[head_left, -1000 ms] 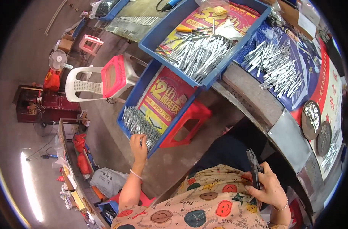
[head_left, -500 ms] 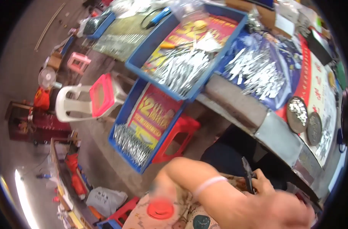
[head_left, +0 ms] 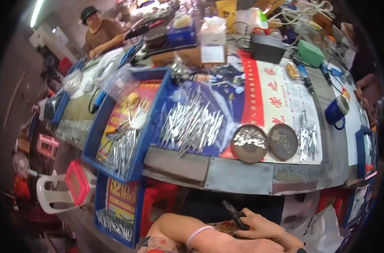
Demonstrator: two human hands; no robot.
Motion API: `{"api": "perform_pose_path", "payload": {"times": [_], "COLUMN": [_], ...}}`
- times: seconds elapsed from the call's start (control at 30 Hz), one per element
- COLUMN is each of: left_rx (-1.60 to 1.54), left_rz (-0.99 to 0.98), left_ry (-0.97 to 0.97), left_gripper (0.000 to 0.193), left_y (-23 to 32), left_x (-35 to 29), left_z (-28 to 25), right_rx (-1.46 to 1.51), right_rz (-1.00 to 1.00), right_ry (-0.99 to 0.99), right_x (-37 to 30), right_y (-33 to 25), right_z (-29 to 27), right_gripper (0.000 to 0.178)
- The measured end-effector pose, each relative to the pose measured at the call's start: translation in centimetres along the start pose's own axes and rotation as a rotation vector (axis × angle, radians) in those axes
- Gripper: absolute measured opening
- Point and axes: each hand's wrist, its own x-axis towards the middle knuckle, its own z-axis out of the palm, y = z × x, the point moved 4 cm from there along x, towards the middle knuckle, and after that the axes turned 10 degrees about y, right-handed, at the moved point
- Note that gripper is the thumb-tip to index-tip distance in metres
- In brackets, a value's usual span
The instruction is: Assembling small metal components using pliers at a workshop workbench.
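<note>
Low at the picture's bottom edge, my right hand [head_left: 261, 224], with a thin bracelet at its wrist, is closed around dark pliers [head_left: 231, 211]. The jaws point up and left, in front of the bench edge. My left arm, wearing a pale band, crosses over toward the right forearm. The left hand [head_left: 270, 245] lies by that forearm, its fingers hidden or cut off by the lower edge. On the bench ahead lies a heap of thin shiny metal strips [head_left: 192, 124]. To its right stand a round dish of silvery pieces [head_left: 249, 157] and a second dish [head_left: 283, 142] with small bits.
A blue tray [head_left: 146, 139] of metal strips overhangs the bench at left, above a lower blue tray [head_left: 135, 219] near a red stool [head_left: 160, 198]. More strips [head_left: 308, 139] lie beside the dishes. A blue mug [head_left: 336, 112] stands right. Another person [head_left: 103, 36] sits far left.
My view has swung to the right and up, bringing the whole bench and the far person into sight. The right hand still holds the pliers; the left arm stays crossed over.
</note>
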Motion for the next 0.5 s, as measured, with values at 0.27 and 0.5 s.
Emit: {"api": "perform_pose_path", "payload": {"times": [0.27, 0.5], "left_rx": [1.430, 2.017], "left_rz": [-0.464, -0.719], "left_ry": [0.471, 0.200], "left_gripper": [0.013, 0.032], "left_y": [-0.4, -6.0], "left_x": [-3.2, -7.3], "left_z": [-12.8, -24.3], "right_rx": [-0.027, 0.094], "right_rz": [-0.144, -0.290], "right_ry": [0.041, 0.157], "right_x": [-0.6, -2.0], "right_y": [4.4, 0.8], "right_z": [-0.3, -1.0], "right_gripper": [0.041, 0.048]}}
